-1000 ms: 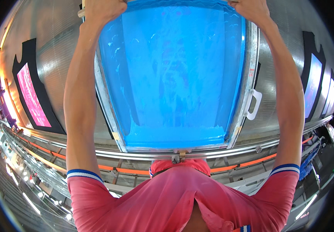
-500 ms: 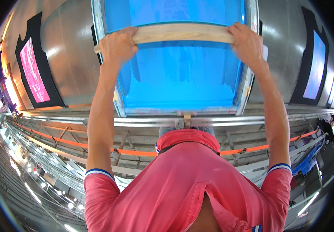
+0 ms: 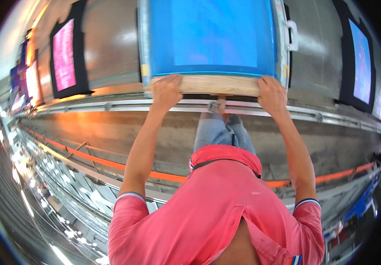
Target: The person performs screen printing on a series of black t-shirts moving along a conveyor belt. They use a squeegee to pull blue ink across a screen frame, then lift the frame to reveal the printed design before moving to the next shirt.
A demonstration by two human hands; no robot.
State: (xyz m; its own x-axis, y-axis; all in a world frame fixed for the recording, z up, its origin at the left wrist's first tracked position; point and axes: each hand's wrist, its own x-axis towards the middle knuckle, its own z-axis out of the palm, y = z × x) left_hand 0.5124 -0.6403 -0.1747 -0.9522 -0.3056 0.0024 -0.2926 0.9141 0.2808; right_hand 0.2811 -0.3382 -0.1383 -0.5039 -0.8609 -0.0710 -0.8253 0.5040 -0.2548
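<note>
Both hands grip a long wooden-handled squeegee (image 3: 219, 85) laid crosswise over a blue screen-printing frame (image 3: 145, 48). My left hand (image 3: 167, 92) is wrapped round its left end, and my right hand (image 3: 272, 93) round its right end. The squeegee stands at the frame's near edge, close to my body; its blade is hidden under the wood. Beyond it, blue ink (image 3: 214, 35) covers the mesh, with a lighter rectangle in the middle. A white handle (image 3: 292, 35) sticks out from the frame's right side.
On the metal table (image 3: 111, 48), a black garment with a pink print (image 3: 63, 55) lies to the left. Another black garment with a blue print (image 3: 361, 62) lies to the right. A metal rail (image 3: 133, 105) runs along the near edge, and an orange bar (image 3: 168, 177) crosses behind me.
My hands have drawn the squeegee toward me, from the far part of the screen to its near edge. The view has shifted, and my legs show more.
</note>
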